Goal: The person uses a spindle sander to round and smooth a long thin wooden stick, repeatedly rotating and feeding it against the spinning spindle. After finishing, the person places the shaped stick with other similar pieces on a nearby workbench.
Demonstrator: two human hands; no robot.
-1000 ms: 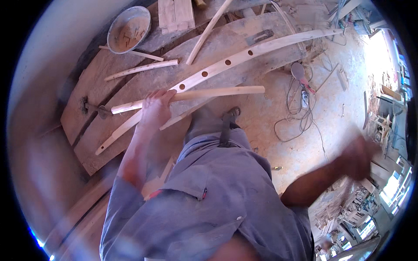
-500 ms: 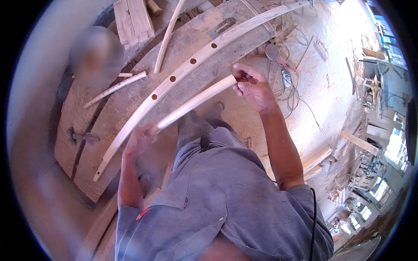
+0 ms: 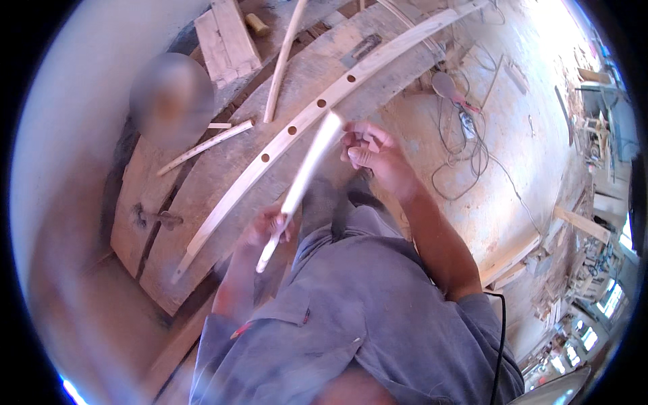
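Up front, both hands (image 3: pixel 270 226) (image 3: pixel 374 152) on pale wooden stick (image 3: pixel 304 182)

Bright daylight glare upper right, motion blur, heavy fisheye edge distortion.

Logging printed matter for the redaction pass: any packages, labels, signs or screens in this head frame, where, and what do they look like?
None that can be made out: no package, label, sign or screen shows.
The workbench carries only bare wood: a long curved slat with holes and loose sticks.
The left hand grips a pale wooden stick; the right hand is at its top end.
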